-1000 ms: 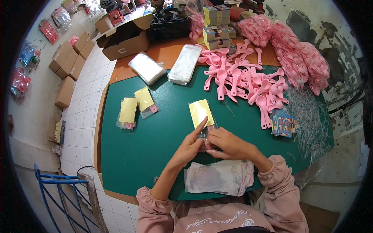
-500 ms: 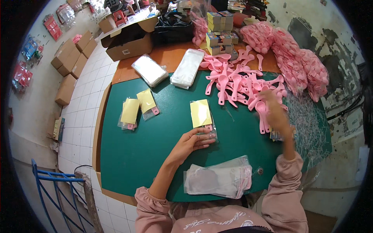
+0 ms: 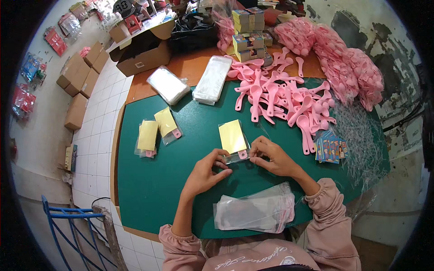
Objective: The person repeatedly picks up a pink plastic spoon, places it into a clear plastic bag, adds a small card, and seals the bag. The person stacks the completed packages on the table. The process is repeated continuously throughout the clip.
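Between my hands lies a clear plastic bag [image 3: 231, 158] with a yellow card [image 3: 232, 136] and a pink spoon inside; only the handle end [image 3: 243, 154] of the spoon shows below the card. My left hand [image 3: 207, 172] grips the bag's lower left corner, its thumb and fingers curved toward each other. At the lower right edge, my right hand [image 3: 274, 158] pinches the plastic between thumb and fingers. Nearer my body lies a loose stack of flat, clear plastic bags [image 3: 253, 210]. Two more filled bags, topped by yellow cards [image 3: 148, 135] [image 3: 166, 121], rest at the left.
A heap of pink spoons [image 3: 289, 97] covers the far right of the green table [image 3: 172, 180]. Printed cards [image 3: 331, 148] lie beside plastic scraps [image 3: 359, 144]. Farther back are two plastic bag packs [image 3: 212, 80] [image 3: 168, 86], card stacks [image 3: 248, 43], bagged spoons [image 3: 332, 52] and an open carton [image 3: 144, 58].
My right hand has come from the spoon heap and printed cards to the bag's lower right edge. My left hand has shifted to the lower left corner, and the bag's bottom edge looks folded up.
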Action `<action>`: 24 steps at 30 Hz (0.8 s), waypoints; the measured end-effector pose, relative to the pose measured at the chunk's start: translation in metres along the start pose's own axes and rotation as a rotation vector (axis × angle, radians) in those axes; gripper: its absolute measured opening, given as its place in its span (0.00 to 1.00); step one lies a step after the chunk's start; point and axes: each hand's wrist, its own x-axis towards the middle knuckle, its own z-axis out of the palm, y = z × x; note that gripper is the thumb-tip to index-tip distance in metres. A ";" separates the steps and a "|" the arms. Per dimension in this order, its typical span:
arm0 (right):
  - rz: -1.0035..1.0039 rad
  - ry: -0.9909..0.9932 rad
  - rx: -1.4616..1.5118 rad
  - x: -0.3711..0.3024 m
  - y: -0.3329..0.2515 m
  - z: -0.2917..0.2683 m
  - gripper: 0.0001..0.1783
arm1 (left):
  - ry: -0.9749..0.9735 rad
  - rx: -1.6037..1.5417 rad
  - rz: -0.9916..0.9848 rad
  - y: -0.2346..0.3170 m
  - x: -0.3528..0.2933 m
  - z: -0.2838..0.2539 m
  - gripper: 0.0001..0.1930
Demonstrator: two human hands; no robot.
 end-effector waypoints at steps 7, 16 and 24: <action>0.322 0.126 0.544 0.003 0.015 0.015 0.05 | 0.196 -0.013 -0.130 -0.007 0.006 0.022 0.09; 0.348 0.294 0.505 0.004 0.008 0.019 0.06 | 0.376 -0.218 -0.141 -0.001 0.009 0.034 0.08; 0.221 0.327 0.148 0.006 0.007 0.018 0.10 | 0.262 -0.394 -0.136 0.001 0.006 0.024 0.13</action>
